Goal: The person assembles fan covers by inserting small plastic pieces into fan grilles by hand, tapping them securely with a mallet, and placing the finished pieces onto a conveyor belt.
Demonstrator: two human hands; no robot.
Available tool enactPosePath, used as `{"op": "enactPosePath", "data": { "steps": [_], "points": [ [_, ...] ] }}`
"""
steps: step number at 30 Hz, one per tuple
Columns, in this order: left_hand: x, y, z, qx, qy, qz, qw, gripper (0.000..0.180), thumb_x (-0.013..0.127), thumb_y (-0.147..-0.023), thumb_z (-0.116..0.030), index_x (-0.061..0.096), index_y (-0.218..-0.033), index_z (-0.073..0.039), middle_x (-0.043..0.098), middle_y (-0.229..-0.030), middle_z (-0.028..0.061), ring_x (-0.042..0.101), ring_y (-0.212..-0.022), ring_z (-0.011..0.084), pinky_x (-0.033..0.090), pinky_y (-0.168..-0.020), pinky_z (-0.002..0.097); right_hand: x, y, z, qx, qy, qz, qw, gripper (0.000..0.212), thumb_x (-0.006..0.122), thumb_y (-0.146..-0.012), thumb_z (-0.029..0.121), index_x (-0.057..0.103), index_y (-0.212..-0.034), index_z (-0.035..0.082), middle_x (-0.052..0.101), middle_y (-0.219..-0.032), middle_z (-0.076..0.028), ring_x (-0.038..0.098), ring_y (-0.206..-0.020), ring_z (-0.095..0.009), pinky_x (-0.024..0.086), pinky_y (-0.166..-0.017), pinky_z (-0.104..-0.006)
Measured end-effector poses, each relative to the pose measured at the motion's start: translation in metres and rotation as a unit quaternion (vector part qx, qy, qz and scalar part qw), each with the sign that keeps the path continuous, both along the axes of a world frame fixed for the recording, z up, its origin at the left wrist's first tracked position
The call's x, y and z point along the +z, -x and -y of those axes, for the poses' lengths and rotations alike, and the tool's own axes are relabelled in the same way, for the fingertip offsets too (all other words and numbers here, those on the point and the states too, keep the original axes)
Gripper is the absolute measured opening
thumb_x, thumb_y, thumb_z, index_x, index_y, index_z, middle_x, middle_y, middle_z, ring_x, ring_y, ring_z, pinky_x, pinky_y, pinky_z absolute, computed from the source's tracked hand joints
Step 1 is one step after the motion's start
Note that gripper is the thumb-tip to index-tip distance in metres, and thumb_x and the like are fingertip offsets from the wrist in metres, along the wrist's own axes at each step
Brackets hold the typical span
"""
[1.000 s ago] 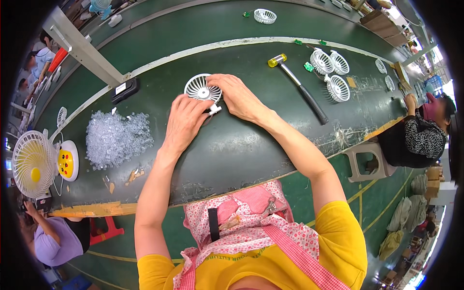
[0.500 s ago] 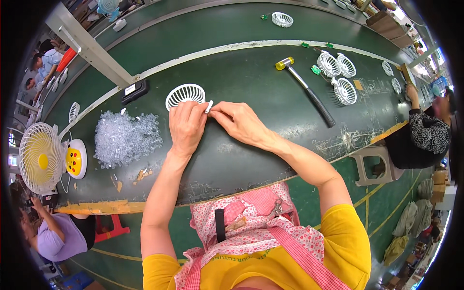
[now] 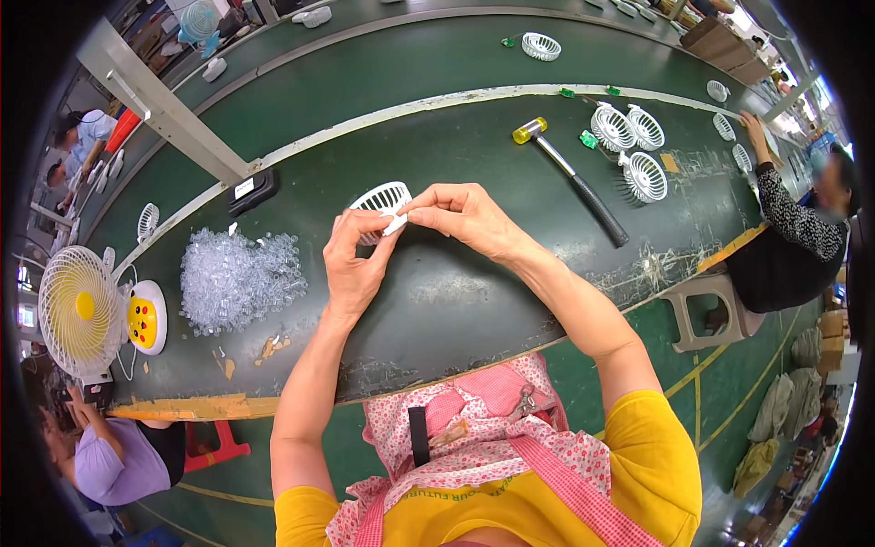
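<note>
Since the earlier frame, the cage (image 3: 386, 196) has shifted right along the bench (image 3: 437, 328) and tipped, so its slotted side shows more steeply; the co-worker's hand (image 3: 751, 132) far to its right reaches farther out. The cage sits between and just beyond the fingertips, on the far side of the hands. Its longer visible axis slants from lower left to upper right, and a short white stub (image 3: 395, 225) juts from its near edge, lying on a similar slant. The left hand (image 3: 354, 269) is nearer, its fingers closed on the cage beside the stub and covering part of the rim. The right hand (image 3: 467, 221) meets the stub from the right, thumb and forefinger together at its end; whether they grip it or only touch it, I cannot tell.

Left of the cage, past the left hand, lies a pile of clear pieces (image 3: 239, 278), with a black box (image 3: 252, 191) behind it and a fan (image 3: 80, 310) farther left. Right of the cage, well apart, a hammer (image 3: 583, 193) lies aslant, its yellow head away from the person. Beyond the hammer are three loose cages (image 3: 643, 177) with green parts (image 3: 588, 139).
</note>
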State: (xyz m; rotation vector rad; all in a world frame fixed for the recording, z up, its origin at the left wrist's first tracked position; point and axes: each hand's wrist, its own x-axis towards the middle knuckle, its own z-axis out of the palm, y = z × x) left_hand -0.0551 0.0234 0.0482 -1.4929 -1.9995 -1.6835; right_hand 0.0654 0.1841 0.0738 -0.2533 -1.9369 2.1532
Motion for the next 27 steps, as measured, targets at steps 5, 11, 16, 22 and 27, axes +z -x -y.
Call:
{"op": "enactPosePath", "data": {
  "steps": [5,11,16,22,27],
  "points": [
    [0.005,-0.004,0.003,-0.114,-0.037,0.252,0.960,0.018,0.077,-0.084,0.003,0.064,-0.096,-0.002,0.068,-0.093,0.0034,0.062,-0.085,0.0079,0.051,-0.075,0.0231,0.016,-0.005,-0.004,0.041,0.042,0.004,0.998,0.017,0.067,-0.096,0.016,0.074,-0.106,0.005,0.068,-0.086,0.002,0.053,-0.074,-0.003,0.043,-0.065,-0.0217],
    [0.012,-0.001,0.004,-0.164,0.000,0.410,0.897,0.020,0.074,-0.088,0.001,0.062,-0.103,0.000,0.067,-0.102,0.0048,0.063,-0.093,0.0096,0.051,-0.082,0.0244,0.009,-0.001,-0.002,-0.005,-0.045,-0.026,0.999,0.017,0.068,-0.096,0.015,0.072,-0.104,0.001,0.071,-0.089,-0.002,0.061,-0.080,-0.005,0.049,-0.072,-0.0234],
    [0.004,-0.011,-0.007,0.037,0.043,-0.092,0.994,0.043,0.080,-0.078,-0.008,0.058,-0.115,-0.004,0.060,-0.118,0.0126,0.058,-0.110,0.0288,0.045,-0.096,0.0397,-0.018,0.013,-0.022,-0.178,-0.177,0.016,0.968,0.021,0.066,-0.095,0.015,0.069,-0.104,-0.003,0.073,-0.090,-0.009,0.067,-0.081,-0.014,0.053,-0.074,-0.0282],
    [-0.014,-0.020,0.000,-0.004,0.160,-0.237,0.958,0.042,0.080,-0.077,-0.019,0.065,-0.113,-0.004,0.061,-0.120,0.0100,0.057,-0.115,0.0315,0.048,-0.095,0.0434,-0.027,-0.019,-0.044,-0.131,-0.575,-0.004,0.808,0.025,0.070,-0.087,0.018,0.070,-0.109,0.006,0.064,-0.118,-0.012,0.057,-0.114,-0.034,0.047,-0.097,-0.0446],
    [-0.010,-0.026,0.001,0.012,0.159,-0.242,0.957,0.044,0.081,-0.078,-0.019,0.065,-0.115,-0.003,0.063,-0.119,0.0107,0.058,-0.116,0.0314,0.051,-0.093,0.0423,-0.031,-0.080,-0.100,-0.323,-0.675,0.197,0.633,0.051,0.072,-0.086,0.019,0.055,-0.133,0.008,0.057,-0.129,-0.013,0.054,-0.117,-0.033,0.044,-0.094,-0.0466]
  ]
}}
